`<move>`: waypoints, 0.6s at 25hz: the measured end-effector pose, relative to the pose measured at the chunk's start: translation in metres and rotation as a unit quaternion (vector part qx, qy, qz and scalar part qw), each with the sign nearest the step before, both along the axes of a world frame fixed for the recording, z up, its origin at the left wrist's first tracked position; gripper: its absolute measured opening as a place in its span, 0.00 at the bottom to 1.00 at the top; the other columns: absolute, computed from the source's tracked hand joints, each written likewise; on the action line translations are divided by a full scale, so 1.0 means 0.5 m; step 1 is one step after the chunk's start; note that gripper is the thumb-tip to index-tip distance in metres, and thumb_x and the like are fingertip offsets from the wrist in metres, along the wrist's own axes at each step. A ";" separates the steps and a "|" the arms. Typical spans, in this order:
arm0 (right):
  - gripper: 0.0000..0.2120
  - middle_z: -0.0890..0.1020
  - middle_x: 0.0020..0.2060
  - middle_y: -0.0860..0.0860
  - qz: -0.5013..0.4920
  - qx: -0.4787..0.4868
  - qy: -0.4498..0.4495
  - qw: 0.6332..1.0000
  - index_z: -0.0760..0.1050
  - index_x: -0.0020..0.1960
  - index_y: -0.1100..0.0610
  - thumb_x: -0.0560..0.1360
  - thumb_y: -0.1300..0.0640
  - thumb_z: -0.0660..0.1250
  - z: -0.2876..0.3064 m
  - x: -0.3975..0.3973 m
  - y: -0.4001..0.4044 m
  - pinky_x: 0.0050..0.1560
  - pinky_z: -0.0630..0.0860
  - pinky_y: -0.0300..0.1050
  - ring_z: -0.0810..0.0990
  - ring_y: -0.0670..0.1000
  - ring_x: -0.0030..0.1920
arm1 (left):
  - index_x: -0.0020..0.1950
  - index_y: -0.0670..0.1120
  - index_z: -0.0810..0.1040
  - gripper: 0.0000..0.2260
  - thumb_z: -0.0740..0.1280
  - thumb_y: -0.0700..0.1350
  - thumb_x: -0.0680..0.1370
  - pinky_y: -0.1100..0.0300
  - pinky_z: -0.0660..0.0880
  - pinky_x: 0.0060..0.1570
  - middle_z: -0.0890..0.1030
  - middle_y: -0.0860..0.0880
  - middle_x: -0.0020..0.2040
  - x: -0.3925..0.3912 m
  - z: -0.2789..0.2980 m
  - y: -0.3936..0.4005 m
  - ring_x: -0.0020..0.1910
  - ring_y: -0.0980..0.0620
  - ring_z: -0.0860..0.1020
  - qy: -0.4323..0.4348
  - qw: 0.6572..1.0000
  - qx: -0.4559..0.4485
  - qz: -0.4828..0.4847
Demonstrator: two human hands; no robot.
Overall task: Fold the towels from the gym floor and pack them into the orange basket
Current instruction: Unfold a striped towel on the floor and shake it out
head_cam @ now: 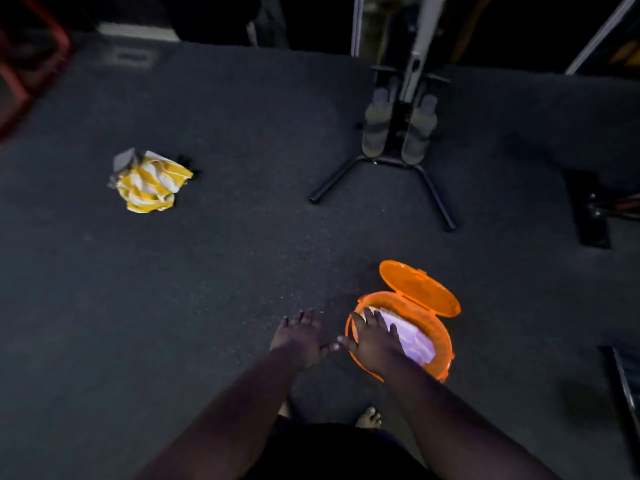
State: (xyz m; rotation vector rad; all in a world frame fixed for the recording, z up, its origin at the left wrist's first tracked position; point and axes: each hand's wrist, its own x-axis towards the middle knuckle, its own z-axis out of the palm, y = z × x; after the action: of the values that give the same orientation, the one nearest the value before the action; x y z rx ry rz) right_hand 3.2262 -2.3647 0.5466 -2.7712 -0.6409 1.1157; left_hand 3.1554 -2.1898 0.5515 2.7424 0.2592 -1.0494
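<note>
The right hand [375, 341] presses, fingers spread, on the soft pale lilac folded towel [414, 336] inside the round orange plastic basket [441, 344]; the left hand [299, 336] hovers spread just beside it.

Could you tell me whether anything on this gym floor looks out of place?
Yes: a yellow-and-white striped towel lies crumpled on the floor, far left of the orange basket, unfolded, while a folded pale towel is already inside under the right hand.

Person seen from above: both forearms bare, no sleeves, watch or rings visible on the left hand [300, 337] or right hand [375, 342]. Dark garment [332, 452] at the lower body; bare toes [369, 418] show beneath.
</note>
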 end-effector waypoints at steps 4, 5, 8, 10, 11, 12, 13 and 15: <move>0.38 0.49 0.83 0.53 0.072 -0.002 -0.039 0.997 0.52 0.83 0.48 0.80 0.30 0.55 0.067 0.005 0.181 0.78 0.52 0.64 0.47 0.57 0.83 | 0.84 0.50 0.46 0.43 0.50 0.74 0.77 0.42 0.50 0.79 0.49 0.47 0.84 -0.059 0.060 0.172 0.83 0.46 0.50 -0.035 0.996 0.011 0.080; 0.39 0.49 0.83 0.53 0.086 0.000 -0.044 0.995 0.52 0.83 0.48 0.79 0.30 0.55 0.081 0.003 0.235 0.78 0.51 0.64 0.47 0.57 0.83 | 0.84 0.51 0.45 0.43 0.50 0.74 0.77 0.43 0.50 0.79 0.49 0.47 0.84 -0.074 0.073 0.219 0.83 0.46 0.50 -0.045 0.993 0.012 0.104; 0.39 0.50 0.83 0.53 0.129 0.008 -0.046 0.990 0.53 0.83 0.48 0.79 0.29 0.55 0.116 -0.017 0.387 0.78 0.51 0.64 0.47 0.57 0.83 | 0.84 0.51 0.45 0.43 0.51 0.75 0.77 0.43 0.50 0.79 0.49 0.47 0.84 -0.136 0.108 0.346 0.83 0.47 0.50 -0.059 0.985 0.020 0.162; 0.40 0.50 0.83 0.52 0.156 0.014 -0.051 0.986 0.53 0.83 0.48 0.78 0.28 0.55 0.133 -0.028 0.476 0.78 0.51 0.64 0.48 0.57 0.83 | 0.84 0.51 0.45 0.44 0.51 0.75 0.77 0.43 0.50 0.79 0.49 0.47 0.84 -0.174 0.125 0.418 0.83 0.46 0.49 -0.067 0.978 0.026 0.197; 0.40 0.50 0.83 0.52 0.174 0.016 -0.054 0.983 0.53 0.83 0.48 0.78 0.28 0.55 0.142 -0.032 0.521 0.78 0.51 0.64 0.48 0.57 0.83 | 0.84 0.51 0.45 0.44 0.51 0.75 0.77 0.43 0.50 0.79 0.49 0.47 0.84 -0.193 0.136 0.453 0.83 0.46 0.49 -0.069 0.974 0.029 0.215; 0.40 0.51 0.83 0.52 0.190 0.017 -0.057 0.980 0.53 0.83 0.48 0.78 0.28 0.54 0.149 -0.035 0.565 0.78 0.52 0.64 0.48 0.57 0.83 | 0.84 0.50 0.45 0.44 0.51 0.75 0.77 0.43 0.50 0.79 0.49 0.46 0.84 -0.210 0.144 0.487 0.83 0.46 0.49 -0.072 0.969 0.032 0.233; 0.40 0.51 0.83 0.52 0.207 0.019 -0.059 0.976 0.53 0.83 0.48 0.78 0.28 0.54 0.156 -0.039 0.609 0.78 0.52 0.64 0.48 0.57 0.83 | 0.84 0.50 0.45 0.44 0.51 0.75 0.76 0.43 0.50 0.79 0.49 0.46 0.84 -0.225 0.150 0.519 0.83 0.46 0.49 -0.078 0.964 0.033 0.253; 0.40 0.50 0.83 0.52 0.245 0.026 -0.067 0.967 0.53 0.83 0.48 0.78 0.27 0.54 0.166 -0.040 0.699 0.78 0.52 0.64 0.48 0.57 0.83 | 0.84 0.50 0.45 0.44 0.51 0.75 0.76 0.43 0.50 0.79 0.49 0.46 0.84 -0.249 0.158 0.581 0.83 0.46 0.49 -0.088 0.952 0.038 0.292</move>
State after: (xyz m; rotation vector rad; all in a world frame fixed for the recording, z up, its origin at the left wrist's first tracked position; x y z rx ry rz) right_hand 3.2061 -2.0150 0.6297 -2.7316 -1.4056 0.9587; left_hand 3.0306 -1.8994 0.6303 2.5334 1.0206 -0.6377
